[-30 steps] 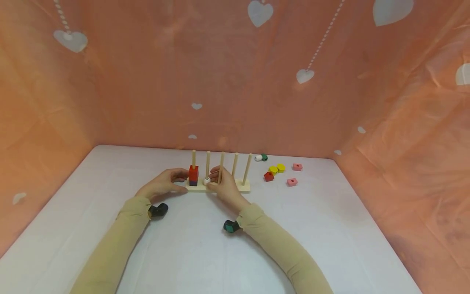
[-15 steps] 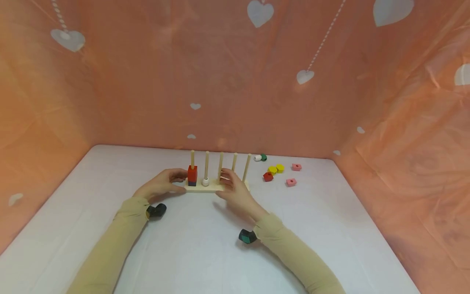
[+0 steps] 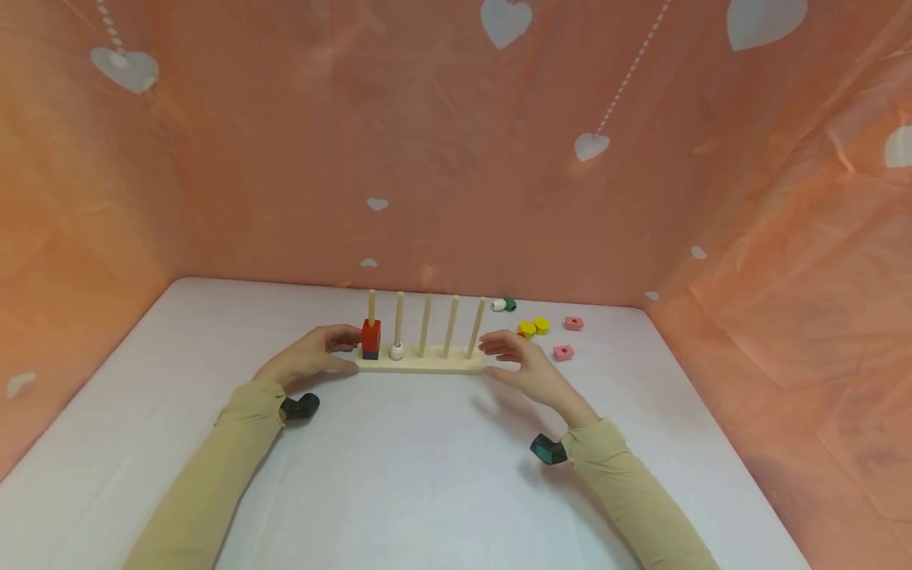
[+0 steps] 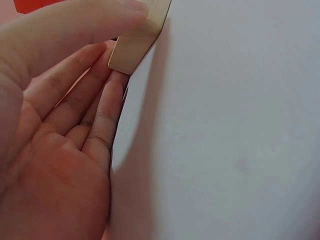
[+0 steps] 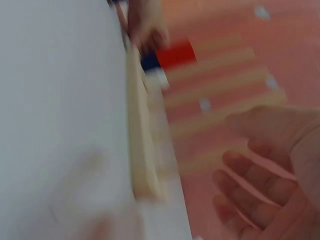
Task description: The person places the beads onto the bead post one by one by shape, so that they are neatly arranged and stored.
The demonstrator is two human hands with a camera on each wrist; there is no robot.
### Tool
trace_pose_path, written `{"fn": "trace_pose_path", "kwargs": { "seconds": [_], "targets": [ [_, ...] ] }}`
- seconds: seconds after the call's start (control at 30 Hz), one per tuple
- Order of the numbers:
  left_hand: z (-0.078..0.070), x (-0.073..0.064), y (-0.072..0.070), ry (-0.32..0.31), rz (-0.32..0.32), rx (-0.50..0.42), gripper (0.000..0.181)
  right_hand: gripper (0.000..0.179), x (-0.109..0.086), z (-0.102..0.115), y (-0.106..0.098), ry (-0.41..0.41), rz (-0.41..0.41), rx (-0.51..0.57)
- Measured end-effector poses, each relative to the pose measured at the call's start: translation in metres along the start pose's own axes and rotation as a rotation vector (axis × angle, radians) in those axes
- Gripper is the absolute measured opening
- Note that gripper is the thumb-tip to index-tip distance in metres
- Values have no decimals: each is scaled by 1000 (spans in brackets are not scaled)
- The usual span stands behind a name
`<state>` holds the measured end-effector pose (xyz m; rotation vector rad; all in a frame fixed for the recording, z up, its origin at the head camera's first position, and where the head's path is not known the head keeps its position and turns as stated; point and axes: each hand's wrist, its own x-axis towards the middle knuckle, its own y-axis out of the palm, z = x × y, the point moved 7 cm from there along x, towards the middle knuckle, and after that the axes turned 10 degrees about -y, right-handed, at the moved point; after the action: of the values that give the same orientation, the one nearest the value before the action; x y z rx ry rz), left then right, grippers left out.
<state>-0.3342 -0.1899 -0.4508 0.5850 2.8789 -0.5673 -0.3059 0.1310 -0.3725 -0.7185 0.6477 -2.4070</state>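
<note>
A wooden peg stand (image 3: 420,365) with several upright pegs lies lengthwise on the white table. Its leftmost peg carries a red block (image 3: 371,334) above a dark blue block (image 3: 370,355), and a white bead (image 3: 397,352) sits low on the second peg. My left hand (image 3: 308,355) grips the stand's left end; in the left wrist view the thumb (image 4: 85,22) lies over the wooden end, with fingers behind it. Just off the right end, my right hand (image 3: 534,374) is held with fingers apart and nothing in them. The right wrist view is blurred.
Past the right hand lie two yellow beads (image 3: 541,325), two pink blocks (image 3: 564,353) and a mostly hidden red piece (image 3: 522,335). Farther back are a white bead (image 3: 498,305) and a green bead (image 3: 510,304). An orange cloth wall (image 3: 456,222) rises behind the table.
My right hand has left the white bead on the second peg and moved rightward along the stand, past its right end. The left hand stays at the left end.
</note>
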Motion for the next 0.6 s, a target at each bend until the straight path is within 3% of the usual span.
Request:
{"fn": "trace_pose_path", "kwargs": {
  "seconds": [0.13, 0.33, 0.43, 0.6],
  "targets": [
    [0, -1, -1, -11, 2, -17, 69, 49, -2, -17, -34, 6, -81, -32],
    [0, -2, 0, 6, 4, 8, 68, 49, 7, -37, -73, 107, -126, -81],
    [0, -1, 0, 4, 7, -2, 68, 49, 17, -45, -84, 150, -132, -101],
    [0, -2, 0, 2, 5, -17, 66, 53, 39, -62, -86, 161, -85, -153]
  ]
}}
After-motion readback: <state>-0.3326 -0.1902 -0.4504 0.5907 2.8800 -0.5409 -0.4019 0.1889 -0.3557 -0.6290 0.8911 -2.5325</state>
